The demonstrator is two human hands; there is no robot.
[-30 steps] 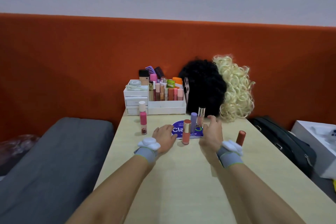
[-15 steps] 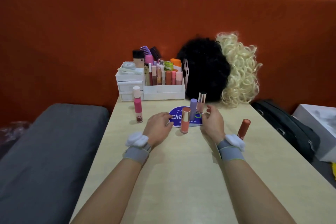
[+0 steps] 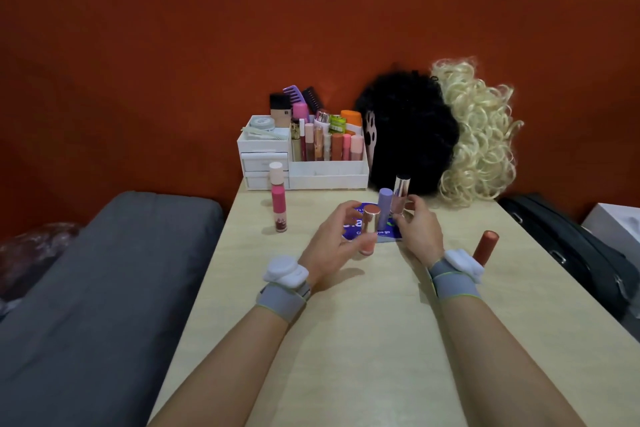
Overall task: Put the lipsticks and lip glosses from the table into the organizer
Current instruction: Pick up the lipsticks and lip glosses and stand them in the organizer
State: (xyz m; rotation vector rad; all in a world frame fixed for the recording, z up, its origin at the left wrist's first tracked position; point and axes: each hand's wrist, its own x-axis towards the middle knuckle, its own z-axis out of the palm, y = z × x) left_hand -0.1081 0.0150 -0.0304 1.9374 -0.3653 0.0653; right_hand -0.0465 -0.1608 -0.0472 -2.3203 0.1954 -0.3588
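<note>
The left hand (image 3: pixel 330 239) has closed in from the side over the last second and now wraps its fingers around the gold-capped coral tube (image 3: pixel 370 233), which appears lifted a little off the counter (image 3: pixel 363 340), though I cannot tell for sure that its base is clear; a second ago this hand lay flat and empty beside the tube. The right hand (image 3: pixel 420 230) has curled in too, its fingertips pinching the low part of the clear silver-capped gloss (image 3: pixel 400 196), which stands upright just beside the lilac tube (image 3: pixel 384 206) on the blue card (image 3: pixel 388 234); so both hands are clamped, each on its own item. This means two pieces are about to travel together, I judge; the white organizer (image 3: pixel 329 175) sits at the far edge of the counter, its front row already crowded with tubes, so finding free slots may take care. Left untouched are the pink gloss (image 3: pixel 278 198) standing near the organizer's drawers and the rust-red lipstick (image 3: pixel 486 246) behind the right wrist; the lilac tube also waits, close enough to be knocked over as the gloss lifts.
</note>
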